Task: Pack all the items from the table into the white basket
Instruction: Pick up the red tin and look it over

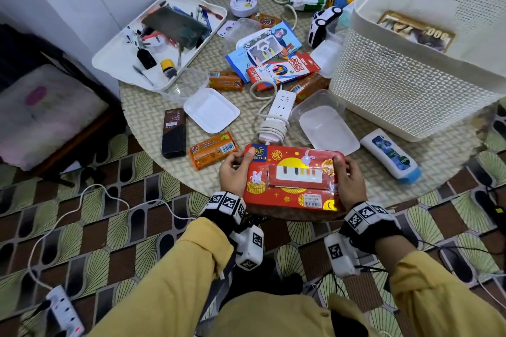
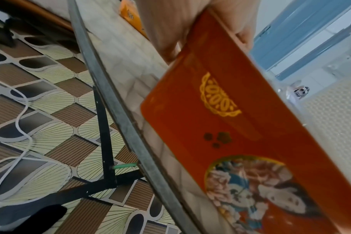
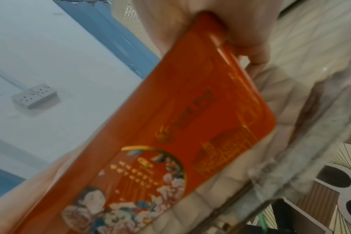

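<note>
A flat red box (image 1: 294, 180) with gold moon and rabbit prints is held over the near edge of the round table (image 1: 153, 123). My left hand (image 1: 235, 172) grips its left end, thumb on top. My right hand (image 1: 349, 178) grips its right end the same way. Both wrist views show the box's red side from below: the box (image 2: 240, 126) with my left hand (image 2: 190, 28), and the box (image 3: 180, 126) with my right hand (image 3: 240, 31). The white perforated basket (image 1: 410, 90) stands at the right of the table with a gold-framed pack (image 1: 416, 31) inside.
On the table lie an orange snack pack (image 1: 212, 149), a dark brown box (image 1: 174, 133), a white power strip (image 1: 276, 115), clear plastic containers (image 1: 325, 123), a white lotion bottle (image 1: 390, 156), a coloured pencil box (image 1: 283, 68), booklets, toy cars and a white tray (image 1: 153, 41) of pens.
</note>
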Demonstrator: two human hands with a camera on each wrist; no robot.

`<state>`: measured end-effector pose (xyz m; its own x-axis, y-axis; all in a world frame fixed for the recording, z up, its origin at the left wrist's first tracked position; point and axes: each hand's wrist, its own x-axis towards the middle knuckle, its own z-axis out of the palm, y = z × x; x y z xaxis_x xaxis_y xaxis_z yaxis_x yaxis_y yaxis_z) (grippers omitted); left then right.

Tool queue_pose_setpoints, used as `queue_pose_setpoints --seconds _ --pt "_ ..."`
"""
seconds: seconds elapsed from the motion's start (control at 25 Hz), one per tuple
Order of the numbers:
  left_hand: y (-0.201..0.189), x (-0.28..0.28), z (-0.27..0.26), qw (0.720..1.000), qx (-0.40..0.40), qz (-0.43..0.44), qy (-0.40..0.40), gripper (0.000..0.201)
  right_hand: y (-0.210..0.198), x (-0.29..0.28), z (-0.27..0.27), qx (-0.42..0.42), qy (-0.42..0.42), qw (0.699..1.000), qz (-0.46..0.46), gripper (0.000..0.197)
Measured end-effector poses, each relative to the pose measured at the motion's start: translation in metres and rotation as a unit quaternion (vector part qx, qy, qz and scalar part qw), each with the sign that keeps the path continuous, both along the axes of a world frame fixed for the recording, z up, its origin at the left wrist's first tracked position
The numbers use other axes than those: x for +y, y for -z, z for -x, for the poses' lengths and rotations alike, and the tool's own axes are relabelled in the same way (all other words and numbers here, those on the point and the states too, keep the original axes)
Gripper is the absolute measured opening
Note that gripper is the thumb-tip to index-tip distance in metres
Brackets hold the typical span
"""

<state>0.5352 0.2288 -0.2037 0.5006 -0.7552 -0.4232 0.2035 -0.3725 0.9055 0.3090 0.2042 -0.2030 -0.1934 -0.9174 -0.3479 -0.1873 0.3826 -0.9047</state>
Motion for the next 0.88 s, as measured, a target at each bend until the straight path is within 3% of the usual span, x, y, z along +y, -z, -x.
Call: queue_pose_setpoints --seconds 0.12,0.24,0.36,0.48,0.56,0.6,0.68,0.76,0.88 --pt "-0.006 0.002 0.002 1.000 -0.001 0.002 -0.018 0.027 0.003 -0.001 0.000 0.007 0.005 1.000 0.016 0.033" --pt "-0.007 0.003 -0.007 0.999 -0.009 -0.019 0.048 0.029 0.000 -0.001 0.003 -0.008 -0.003 1.000 0.002 0.033" --pt "-0.001 0.020 -0.008 0.992 0.031 -0.014 0.120 0.068 0.003 0.011 0.011 -0.016 -0.020 0.999 -0.026 0.047" --pt "0.009 0.044 0.004 0.981 -0.062 -0.055 0.174 0.093 0.012 0.034 0.017 0.044 -0.061 0.997 -0.020 0.067" --pt "-0.003 0.051 0.010 0.984 -0.031 -0.043 0.169 0.086 0.011 0.045 0.020 0.018 -0.064 0.997 -0.027 0.074" --pt "-0.011 0.052 0.013 0.988 0.002 -0.025 0.152 0.070 0.009 0.047 0.023 -0.019 -0.058 0.998 -0.029 0.071" --pt "-0.026 0.049 0.020 0.988 0.049 0.003 0.147 0.039 -0.007 0.053 0.029 -0.099 -0.030 0.994 -0.022 0.048" --pt "-0.040 0.043 0.034 0.983 0.057 0.035 0.168 0.035 -0.023 0.057 0.040 -0.152 0.004 0.988 -0.009 0.033" --pt "-0.051 0.023 0.061 0.972 0.070 0.061 0.215 0.043 -0.036 0.057 0.064 -0.131 0.076 0.988 0.038 0.037"
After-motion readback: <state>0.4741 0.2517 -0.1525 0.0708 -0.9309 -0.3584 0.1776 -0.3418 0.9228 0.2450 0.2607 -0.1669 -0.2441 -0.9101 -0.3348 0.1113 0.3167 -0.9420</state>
